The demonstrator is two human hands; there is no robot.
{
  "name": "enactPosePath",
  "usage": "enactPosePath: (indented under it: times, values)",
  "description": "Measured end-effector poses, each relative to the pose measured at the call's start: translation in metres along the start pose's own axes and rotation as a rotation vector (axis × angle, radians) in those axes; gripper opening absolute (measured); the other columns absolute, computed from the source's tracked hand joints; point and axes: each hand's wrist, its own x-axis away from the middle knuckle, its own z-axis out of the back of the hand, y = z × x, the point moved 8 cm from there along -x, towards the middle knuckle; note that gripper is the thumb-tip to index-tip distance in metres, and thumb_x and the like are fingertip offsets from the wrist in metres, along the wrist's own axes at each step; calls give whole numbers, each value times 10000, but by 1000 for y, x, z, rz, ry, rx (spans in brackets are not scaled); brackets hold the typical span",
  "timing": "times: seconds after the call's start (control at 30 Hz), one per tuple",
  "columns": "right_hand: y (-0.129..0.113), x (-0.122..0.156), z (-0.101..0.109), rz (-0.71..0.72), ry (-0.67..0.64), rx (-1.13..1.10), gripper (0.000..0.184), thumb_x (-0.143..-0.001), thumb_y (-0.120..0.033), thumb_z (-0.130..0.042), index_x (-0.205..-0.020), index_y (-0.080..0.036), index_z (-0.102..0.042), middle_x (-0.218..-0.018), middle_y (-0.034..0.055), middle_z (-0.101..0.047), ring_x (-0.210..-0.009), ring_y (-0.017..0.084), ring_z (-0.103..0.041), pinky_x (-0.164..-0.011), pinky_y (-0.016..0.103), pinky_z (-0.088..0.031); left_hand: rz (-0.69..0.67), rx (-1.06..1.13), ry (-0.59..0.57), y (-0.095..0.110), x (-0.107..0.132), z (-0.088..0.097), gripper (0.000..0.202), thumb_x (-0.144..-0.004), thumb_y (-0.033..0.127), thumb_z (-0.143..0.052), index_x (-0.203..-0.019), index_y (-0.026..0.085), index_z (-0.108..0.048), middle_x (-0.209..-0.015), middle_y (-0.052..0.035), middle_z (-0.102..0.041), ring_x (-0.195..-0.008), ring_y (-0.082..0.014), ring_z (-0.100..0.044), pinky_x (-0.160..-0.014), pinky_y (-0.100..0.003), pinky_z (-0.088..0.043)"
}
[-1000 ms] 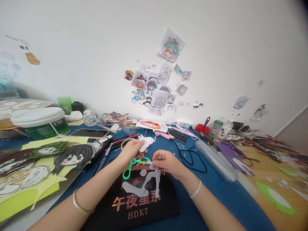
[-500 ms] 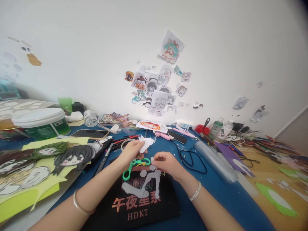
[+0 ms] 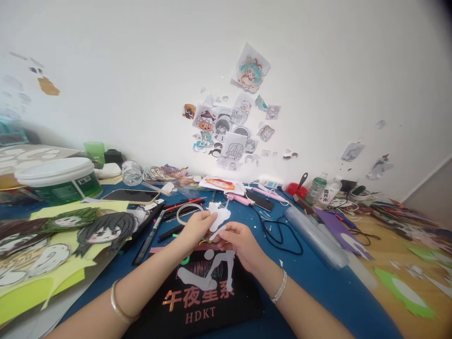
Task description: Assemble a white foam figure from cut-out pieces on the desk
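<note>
Between the thumb and fingers of my left hand (image 3: pixel 197 229) is a white paper cutout (image 3: pixel 221 217) with a wavy outline. My right hand (image 3: pixel 240 241) pinches a small white paper strip (image 3: pixel 216 234) just below that cutout, close to its lower edge; whether the two touch I cannot tell. Under both hands lies a black board (image 3: pixel 208 325) with printed lettering. Several more white paper pieces (image 3: pixel 197 279) rest on it. Green scissors (image 3: pixel 185 261) lie there too, mostly covered by my left hand.
Yellow sheets with cut-out drawn heads (image 3: pixel 106 228) spread on the left, beside a white-lidded tub (image 3: pixel 58 174). Pens (image 3: pixel 151 238) and a tape roll (image 3: pixel 181 214) sit behind my left hand. A black cord (image 3: pixel 282 240) and a clear plastic roll (image 3: pixel 318 238) are at right.
My left hand has shifted right with the white cutout, now covering most of the scissors. The right hand has picked up a small white strip from the board and brought it up near the cutout.
</note>
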Motion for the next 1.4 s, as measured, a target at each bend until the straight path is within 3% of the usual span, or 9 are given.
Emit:
enactPosePath:
  times: [0.13,0.23,0.43,0.6,0.83,0.93,1.1,1.4]
  values:
    - [-10,1,18,88,181,170,301,-542,-359,-738,-678,-153,-566,-587,-24,-557,-474,81,-486,-417,183,-393,5,-10,6,-2,-1,2,340,-691,483,-524,-563,172,-472,-428,53,-452,-372,-84,-409,-407,-207,-326]
    - [-16,3,20,121,199,223,280,-576,-362,-711,-695,-152,-570,-602,-12,-565,-498,89,-491,-394,173,-378,13,-23,-15,-4,-2,2,332,-710,479,-509,-608,163,-506,-457,41,-485,-368,-84,-428,-409,-209,-337]
    - [-15,3,18,84,130,42,302,-616,-355,-680,-652,-167,-447,-576,-5,-606,-422,65,-466,-384,160,-351,-27,-16,-6,0,-2,3,344,-706,470,-516,-562,160,-477,-449,48,-456,-367,-78,-429,-392,-200,-337]
    - [-21,0,20,114,86,-94,281,-610,-328,-704,-664,-162,-484,-556,-24,-572,-450,59,-464,-412,159,-372,-21,-23,-3,-2,-4,3,330,-717,456,-506,-589,154,-478,-474,42,-478,-366,-71,-433,-388,-193,-329]
    - [-41,-6,53,256,167,-269,223,-596,-242,-727,-643,-159,-526,-759,18,-628,-527,55,-493,-413,137,-382,21,-23,15,-3,-4,6,334,-691,479,-522,-587,171,-445,-482,34,-508,-373,-79,-439,-409,-213,-361]
    - [-47,-9,71,291,193,-301,203,-591,-220,-729,-629,-158,-539,-731,2,-627,-463,31,-441,-372,124,-341,47,19,-10,-3,-2,4,331,-685,479,-529,-606,163,-468,-499,30,-518,-379,-67,-424,-418,-205,-350]
    - [-43,-16,88,234,214,-273,220,-576,-232,-743,-661,-156,-556,-651,-23,-601,-417,15,-395,-355,113,-310,93,60,-8,-5,-2,6,340,-659,490,-559,-624,159,-489,-494,34,-521,-380,-60,-402,-426,-203,-345]
    - [-27,-22,93,124,281,-186,260,-608,-334,-730,-710,-147,-580,-633,2,-610,-454,41,-461,-389,130,-361,77,43,-14,-10,-7,8,361,-668,510,-552,-636,156,-491,-492,30,-533,-368,-61,-414,-405,-192,-315]
